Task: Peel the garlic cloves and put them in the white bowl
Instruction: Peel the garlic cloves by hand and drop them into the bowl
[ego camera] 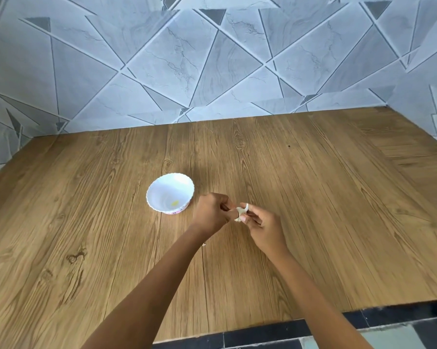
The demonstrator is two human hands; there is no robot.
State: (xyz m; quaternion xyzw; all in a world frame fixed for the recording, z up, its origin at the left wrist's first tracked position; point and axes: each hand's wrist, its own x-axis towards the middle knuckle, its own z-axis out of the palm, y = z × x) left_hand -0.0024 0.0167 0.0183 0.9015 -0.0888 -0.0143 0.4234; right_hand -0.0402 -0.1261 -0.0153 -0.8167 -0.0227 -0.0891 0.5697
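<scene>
White bowl [162, 190]: it sits on the brown wooden bench [313, 197], just left of my hands. I see 1 small yellow bit [175, 203] inside it, maybe a peeled clove.
Garlic clove [240, 212]: it is up in the air between my 2 hands, near the bowl but not in it.
Left hand [212, 212]: my fingers are curled in and pinch 1 side of the clove or its skin.
Right hand [260, 224]: my fingertips [243, 218] pinch the other side.
How it feels, I think: small, light and hard, with thin dry skin that tears. Bare garlic may be slippery.
Where to hold: the fat middle with 1 hand, a loose skin edge with the other.
Peel scrap [204, 244]: a tiny bit lies on the bench by my left arm.
</scene>
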